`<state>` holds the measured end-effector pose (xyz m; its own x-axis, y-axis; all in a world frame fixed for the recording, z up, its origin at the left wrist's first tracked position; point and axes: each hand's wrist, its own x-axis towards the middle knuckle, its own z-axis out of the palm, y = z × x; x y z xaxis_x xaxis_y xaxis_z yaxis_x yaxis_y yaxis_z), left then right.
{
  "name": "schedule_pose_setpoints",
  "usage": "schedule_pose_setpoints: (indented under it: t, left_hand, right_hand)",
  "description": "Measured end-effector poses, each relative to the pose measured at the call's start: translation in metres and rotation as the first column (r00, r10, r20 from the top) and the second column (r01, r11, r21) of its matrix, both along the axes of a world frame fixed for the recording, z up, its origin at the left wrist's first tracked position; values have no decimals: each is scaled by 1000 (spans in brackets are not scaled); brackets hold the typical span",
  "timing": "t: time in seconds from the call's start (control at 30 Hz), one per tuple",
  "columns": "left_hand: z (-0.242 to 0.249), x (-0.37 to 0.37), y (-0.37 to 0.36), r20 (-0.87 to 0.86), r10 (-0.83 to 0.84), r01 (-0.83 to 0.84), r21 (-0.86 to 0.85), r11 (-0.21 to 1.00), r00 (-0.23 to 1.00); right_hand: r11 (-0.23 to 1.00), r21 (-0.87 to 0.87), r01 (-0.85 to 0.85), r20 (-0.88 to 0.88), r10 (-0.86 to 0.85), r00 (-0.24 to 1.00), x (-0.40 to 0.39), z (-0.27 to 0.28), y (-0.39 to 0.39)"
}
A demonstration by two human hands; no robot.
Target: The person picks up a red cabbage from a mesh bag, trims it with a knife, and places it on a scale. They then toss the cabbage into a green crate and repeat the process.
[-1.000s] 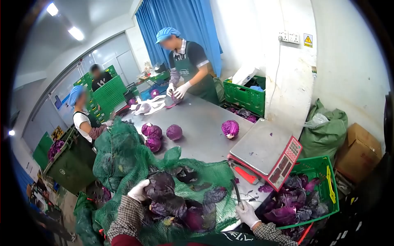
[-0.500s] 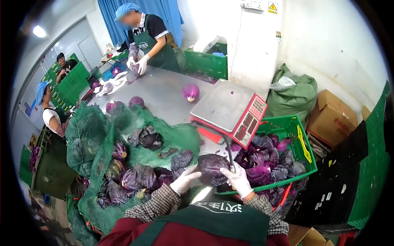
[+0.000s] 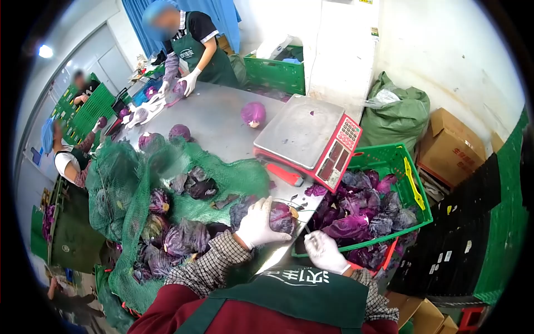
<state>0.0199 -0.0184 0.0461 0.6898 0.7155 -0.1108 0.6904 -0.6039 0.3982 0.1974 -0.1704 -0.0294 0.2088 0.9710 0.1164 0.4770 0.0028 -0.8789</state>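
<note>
My left hand point(image 3: 260, 225), in a white glove, is wrapped over a red cabbage point(image 3: 282, 218) at the table's near edge. The cabbage's pale stem end faces right. My right hand point(image 3: 325, 251), gloved too, is closed beside the green crate, just right of the cabbage and apart from it. It holds a knife, largely hidden by the fist and hard to make out. Left of my hands, several red cabbages point(image 3: 188, 237) with loose dark leaves lie in and on a green mesh bag point(image 3: 236, 173).
A green crate point(image 3: 384, 238) of purple leaves stands at right. Beyond the cabbage are a red-handled tool point(image 3: 285, 173) and a red scale point(image 3: 300, 131). One trimmed cabbage point(image 3: 253, 114) sits on the metal table point(image 3: 217, 117). Across it, a co-worker point(image 3: 192, 50) handles another cabbage.
My left hand has moved up over the cabbage, which has turned so its stem end shows at right. My right hand has drawn away from it, down and slightly right, with the knife.
</note>
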Motion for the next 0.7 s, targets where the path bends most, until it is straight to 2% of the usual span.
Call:
schedule_pose_setpoints:
  t: [0.03,0.07,0.13,0.2,0.27,0.37,0.4,0.43,0.53,0.57,0.6,0.63,0.67,0.7]
  left_hand:
    - [0,1,1,4,17,-17,-16,1000,1000]
    - [3,3,1,-7,20,-20,-22,1000,1000]
    - [5,5,0,-20,23,-24,-7,1000,1000]
    - [7,6,-1,-33,23,-23,5,1000,999]
    - [8,8,-1,-36,20,-20,13,1000,999]
    - [5,12,-2,-52,15,-12,62,998,999]
    - [6,15,-2,-66,26,-22,57,998,997]
    - [8,19,-2,-80,37,-33,53,998,996]
    - [9,25,-2,-70,71,-68,41,997,995]
    - [14,26,-4,-73,62,-62,14,998,995]
    - [11,25,-12,-37,6,-3,67,998,999]
    - [7,25,-26,-109,-22,41,183,982,994]
    - [3,19,-27,-42,-5,14,203,979,999]
    - [-4,13,-25,23,9,-14,208,978,1000]
  right_hand:
    - [971,-237,-7,-215,-46,976,-10,-17,-5]
    - [957,-289,7,-168,-58,984,-16,-38,-6]
    - [948,-318,20,-166,-76,983,-21,-40,-4]
    - [957,-288,18,36,-8,999,-22,-31,-7]
    - [954,-291,-71,390,186,902,-18,-13,-3]
    - [911,-411,26,253,87,964,-19,28,15]
    - [982,-186,4,313,55,948,-17,20,22]
    - [959,-280,40,270,38,962,-13,19,24]
    - [972,-230,-47,284,114,952,2,-2,44]
    - [954,-277,-113,277,192,942,10,-14,55]
    - [925,-372,-77,265,185,946,12,-6,62]
    - [893,-449,-41,259,173,950,12,2,71]
    - [892,-434,-126,214,238,947,13,0,73]
    - [886,-455,-94,110,160,981,8,16,67]
